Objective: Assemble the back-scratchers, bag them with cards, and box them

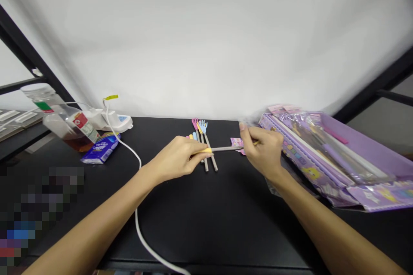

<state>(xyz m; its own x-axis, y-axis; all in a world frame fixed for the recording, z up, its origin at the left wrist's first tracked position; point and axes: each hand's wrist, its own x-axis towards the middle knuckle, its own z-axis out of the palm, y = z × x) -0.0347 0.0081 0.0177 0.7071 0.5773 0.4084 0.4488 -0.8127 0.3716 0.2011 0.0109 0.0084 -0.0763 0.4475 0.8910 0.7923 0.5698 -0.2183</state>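
A back scratcher with a yellow grip and a thin metal shaft (226, 149) is held level above the black table. My left hand (179, 154) is closed around its yellow grip. At the other end my right hand (266, 150) is closed, with a bit of yellow showing by its fingers; the scratcher's head is mostly hidden there. Behind my left hand lie several more back scratchers with small hand-shaped heads: a pink one (195, 123), a yellow one and a blue one (203, 127). A small pink card (237, 142) lies near my right hand.
To the right stands an open purple printed box (335, 122) holding plastic-wrapped items (342, 154). At left are a bottle of brown liquid (69, 126), a blue tissue pack (101, 148) and a white power strip (121, 123). A white cable (137, 223) crosses the table.
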